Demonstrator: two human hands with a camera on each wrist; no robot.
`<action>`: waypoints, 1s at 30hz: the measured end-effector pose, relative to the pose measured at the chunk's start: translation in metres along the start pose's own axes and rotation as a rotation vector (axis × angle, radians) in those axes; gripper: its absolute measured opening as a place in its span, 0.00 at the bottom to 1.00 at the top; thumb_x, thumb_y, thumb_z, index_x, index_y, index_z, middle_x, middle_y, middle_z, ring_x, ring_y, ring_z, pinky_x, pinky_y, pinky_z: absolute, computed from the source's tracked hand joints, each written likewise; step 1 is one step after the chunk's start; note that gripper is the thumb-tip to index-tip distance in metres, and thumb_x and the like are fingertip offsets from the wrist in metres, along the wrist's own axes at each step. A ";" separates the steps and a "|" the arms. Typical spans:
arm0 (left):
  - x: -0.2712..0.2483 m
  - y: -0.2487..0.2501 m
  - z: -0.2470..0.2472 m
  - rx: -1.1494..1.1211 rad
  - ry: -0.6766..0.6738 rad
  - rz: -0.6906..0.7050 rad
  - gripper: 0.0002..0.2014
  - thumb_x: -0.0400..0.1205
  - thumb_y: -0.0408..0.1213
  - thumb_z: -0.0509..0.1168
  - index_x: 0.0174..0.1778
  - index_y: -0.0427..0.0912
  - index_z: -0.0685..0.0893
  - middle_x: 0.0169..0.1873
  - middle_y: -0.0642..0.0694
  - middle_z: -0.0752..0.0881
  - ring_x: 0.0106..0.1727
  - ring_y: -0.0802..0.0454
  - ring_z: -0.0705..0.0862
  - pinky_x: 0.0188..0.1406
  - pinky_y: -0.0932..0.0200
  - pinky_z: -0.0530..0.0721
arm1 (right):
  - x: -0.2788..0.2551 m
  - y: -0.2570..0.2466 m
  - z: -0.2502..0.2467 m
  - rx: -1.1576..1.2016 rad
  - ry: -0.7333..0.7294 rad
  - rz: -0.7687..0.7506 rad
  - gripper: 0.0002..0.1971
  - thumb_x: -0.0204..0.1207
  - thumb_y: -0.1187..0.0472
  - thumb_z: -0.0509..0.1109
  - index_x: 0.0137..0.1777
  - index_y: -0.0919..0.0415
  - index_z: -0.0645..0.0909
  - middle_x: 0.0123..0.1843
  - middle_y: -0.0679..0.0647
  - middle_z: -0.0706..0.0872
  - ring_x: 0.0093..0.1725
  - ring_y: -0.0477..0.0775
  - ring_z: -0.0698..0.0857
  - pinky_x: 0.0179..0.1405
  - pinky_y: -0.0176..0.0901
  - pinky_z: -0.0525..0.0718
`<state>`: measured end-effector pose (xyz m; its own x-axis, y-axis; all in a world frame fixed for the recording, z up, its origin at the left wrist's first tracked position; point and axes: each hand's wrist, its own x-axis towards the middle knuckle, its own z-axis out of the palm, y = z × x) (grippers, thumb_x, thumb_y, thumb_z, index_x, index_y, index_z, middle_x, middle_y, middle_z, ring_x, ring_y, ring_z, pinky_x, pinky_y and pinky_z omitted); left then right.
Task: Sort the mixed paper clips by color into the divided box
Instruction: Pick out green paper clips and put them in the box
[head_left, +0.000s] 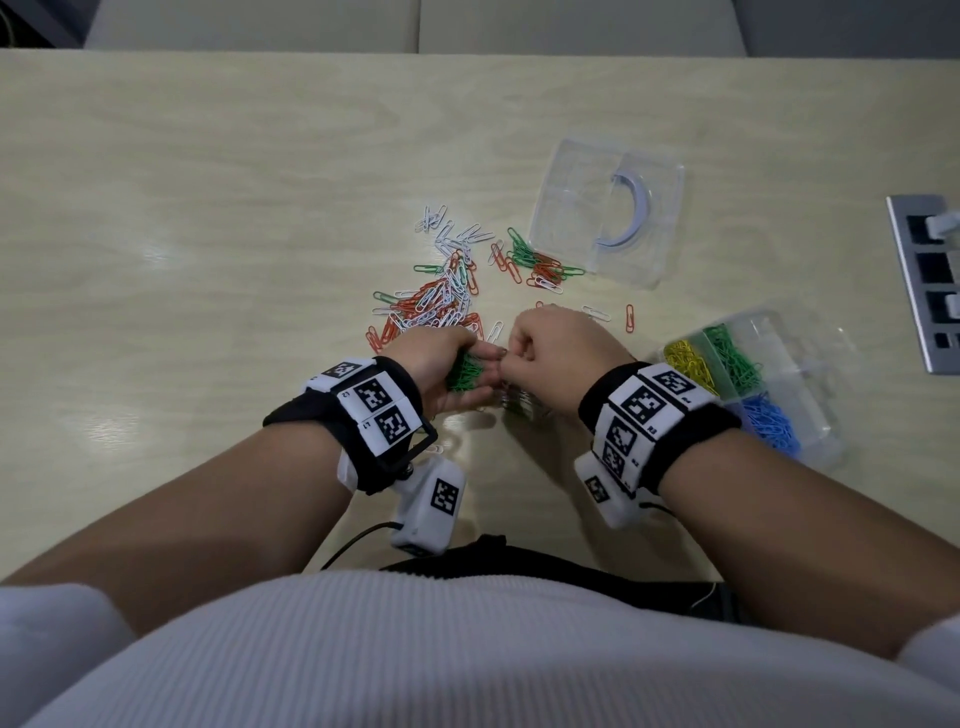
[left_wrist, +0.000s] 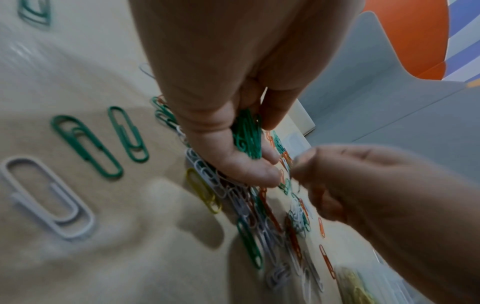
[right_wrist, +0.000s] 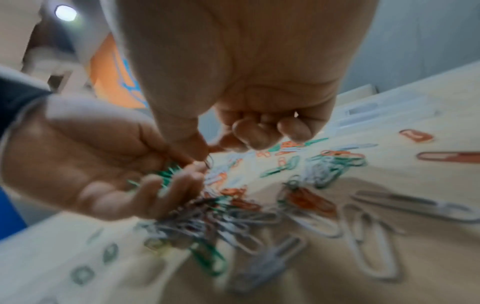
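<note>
My left hand (head_left: 457, 371) cups a bunch of green paper clips (head_left: 465, 371) in its curled fingers, palm turned right; the same green bunch (left_wrist: 246, 135) shows in the left wrist view. My right hand (head_left: 540, 358) is curled into a loose fist right beside it, thumb and forefinger pinching a single clip (right_wrist: 207, 162) at the left hand's fingertips. A mixed pile of white, orange and green clips (head_left: 436, 306) lies on the table just beyond both hands. The divided box (head_left: 763, 384) stands to the right, holding yellow, green and blue clips in separate compartments.
The box's clear lid (head_left: 608, 208) lies upside down at the back right, with a smaller heap of green and orange clips (head_left: 540, 262) at its near corner. A grey socket panel (head_left: 930, 280) is set into the table at the far right.
</note>
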<state>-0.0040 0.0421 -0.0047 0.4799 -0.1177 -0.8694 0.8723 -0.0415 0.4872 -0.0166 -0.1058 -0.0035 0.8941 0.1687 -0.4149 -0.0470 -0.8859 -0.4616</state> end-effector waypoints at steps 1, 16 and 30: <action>0.001 0.000 0.001 0.004 0.008 0.003 0.12 0.85 0.36 0.58 0.44 0.34 0.84 0.36 0.39 0.86 0.33 0.48 0.86 0.36 0.54 0.89 | -0.002 -0.004 -0.001 0.072 0.021 -0.045 0.04 0.70 0.53 0.70 0.38 0.50 0.78 0.42 0.47 0.79 0.44 0.50 0.78 0.45 0.46 0.78; 0.000 0.002 0.000 -0.040 -0.051 -0.033 0.17 0.88 0.38 0.53 0.39 0.35 0.82 0.27 0.42 0.82 0.26 0.51 0.81 0.24 0.62 0.83 | 0.012 0.022 0.013 -0.480 0.119 0.005 0.11 0.82 0.61 0.56 0.60 0.59 0.75 0.57 0.57 0.82 0.54 0.62 0.83 0.42 0.48 0.67; 0.005 0.006 -0.003 -0.053 -0.070 -0.026 0.17 0.88 0.39 0.53 0.37 0.38 0.80 0.27 0.42 0.82 0.24 0.53 0.81 0.22 0.64 0.84 | 0.016 0.024 0.000 -0.021 0.234 0.144 0.10 0.81 0.60 0.60 0.56 0.55 0.81 0.55 0.53 0.81 0.48 0.54 0.79 0.49 0.45 0.77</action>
<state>0.0040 0.0444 -0.0061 0.4513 -0.1867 -0.8726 0.8889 0.0073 0.4581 -0.0039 -0.1247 -0.0214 0.9576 -0.0624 -0.2813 -0.1744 -0.9026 -0.3936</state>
